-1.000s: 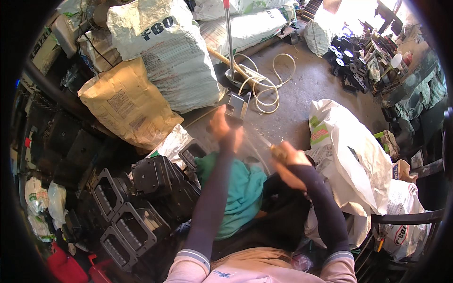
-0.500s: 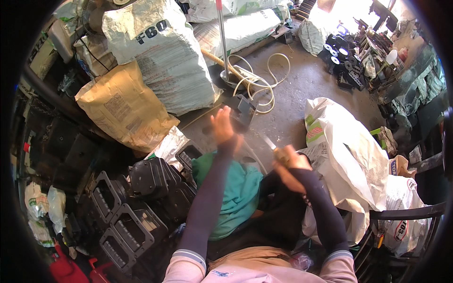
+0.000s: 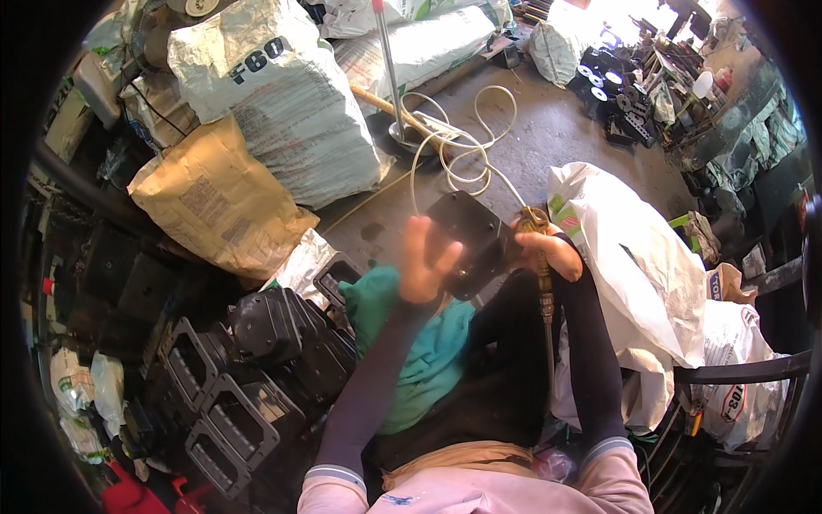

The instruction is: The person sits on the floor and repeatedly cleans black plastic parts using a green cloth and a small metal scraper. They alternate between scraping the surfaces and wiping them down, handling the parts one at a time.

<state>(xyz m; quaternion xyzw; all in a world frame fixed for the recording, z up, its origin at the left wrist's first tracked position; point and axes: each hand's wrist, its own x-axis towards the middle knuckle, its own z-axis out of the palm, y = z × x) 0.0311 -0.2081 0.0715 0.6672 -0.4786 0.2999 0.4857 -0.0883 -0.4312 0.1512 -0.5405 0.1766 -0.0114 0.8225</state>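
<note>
My left hand [image 3: 425,261], smeared by motion, has its fingers and thumb apart at the left edge of a black plastic box-shaped part [image 3: 471,233]. I cannot tell whether it touches that part. The part stands tilted above my lap. On its other side, my right hand [image 3: 561,255] is closed round a brass-coloured tool [image 3: 535,219] with a thin shaft running down toward my lap. A pale hose [image 3: 507,182] reaches up to the tool; whether they join is hidden. Right fingertips come close to the part's right edge. Teal cloth [image 3: 428,364] lies over my left thigh.
Black plastic frames [image 3: 244,420] are stacked at my left. Ahead stand a large white sack [image 3: 300,111] and a brown paper sack [image 3: 223,193]. A white woven sack [image 3: 634,265] is beside my right arm. Coiled hose and a metal pole [image 3: 387,77] are on the floor.
The black part has come nearer and turned its broad face up. My left hand moved back toward me. My right hand rose to beside the part, and the tool swung from pointing away to pointing down.
</note>
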